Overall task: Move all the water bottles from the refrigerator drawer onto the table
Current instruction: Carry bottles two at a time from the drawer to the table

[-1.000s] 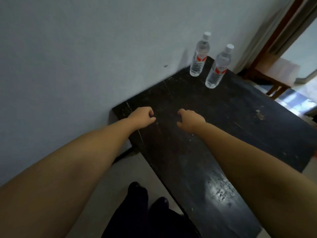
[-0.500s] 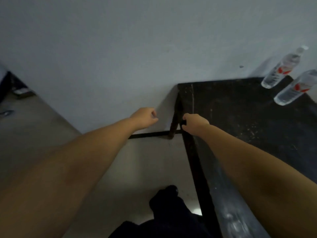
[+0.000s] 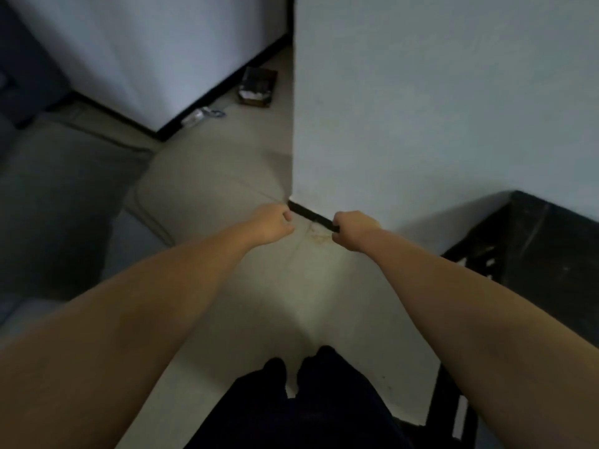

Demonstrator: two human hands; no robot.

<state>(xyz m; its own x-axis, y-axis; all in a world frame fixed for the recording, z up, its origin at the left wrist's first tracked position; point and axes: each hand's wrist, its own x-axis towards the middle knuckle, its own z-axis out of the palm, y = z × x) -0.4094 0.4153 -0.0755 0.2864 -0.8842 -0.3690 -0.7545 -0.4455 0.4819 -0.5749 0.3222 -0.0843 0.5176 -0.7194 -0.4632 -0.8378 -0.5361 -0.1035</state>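
Both my arms reach forward over the pale floor. My left hand (image 3: pixel 274 226) is curled into a loose fist and holds nothing. My right hand (image 3: pixel 351 230) is likewise curled shut and empty. The black table (image 3: pixel 534 241) shows only as a corner at the right edge, apart from my right forearm. No water bottles and no refrigerator drawer are in view.
A white wall corner (image 3: pixel 421 108) juts out straight ahead with a black skirting strip (image 3: pixel 311 216) at its foot. A small dark box (image 3: pixel 257 87) and a bit of litter (image 3: pixel 202 115) lie on the floor beyond. My dark-trousered legs (image 3: pixel 291 409) are below.
The view has swung left, away from the table. The two bottles on the table have left the frame; the wall corner and the floor beyond have come in. Both hands stay curled and empty.
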